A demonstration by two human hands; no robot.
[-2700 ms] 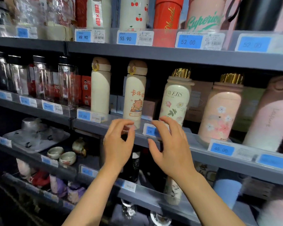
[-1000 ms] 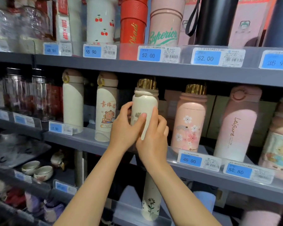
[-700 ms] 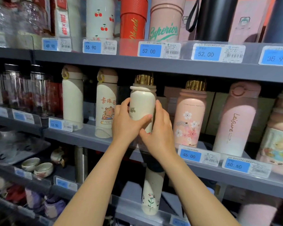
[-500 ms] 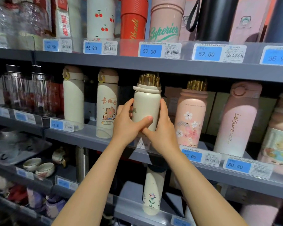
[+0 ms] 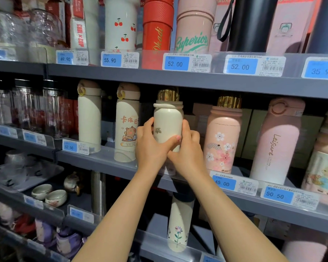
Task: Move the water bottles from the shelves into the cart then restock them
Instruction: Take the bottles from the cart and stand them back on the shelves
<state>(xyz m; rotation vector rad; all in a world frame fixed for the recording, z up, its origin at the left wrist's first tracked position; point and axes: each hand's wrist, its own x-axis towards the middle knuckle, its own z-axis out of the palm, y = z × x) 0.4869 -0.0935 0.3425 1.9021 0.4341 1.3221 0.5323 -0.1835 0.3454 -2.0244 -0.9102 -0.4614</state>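
My left hand (image 5: 150, 148) and right hand (image 5: 187, 152) both clasp the smooth cream cylindrical bottle with faceted gold cap (image 5: 168, 120).

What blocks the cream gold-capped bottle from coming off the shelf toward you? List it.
Nothing visible. Both hands, left hand and right hand, already grip the cream bottle. The bear bottle and pink floral bottle stand beside it, not in front.

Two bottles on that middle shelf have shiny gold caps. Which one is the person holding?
The plain cream gold-capped bottle, gripped by the left hand and right hand. The other, pink with blossoms, stands untouched beside it.
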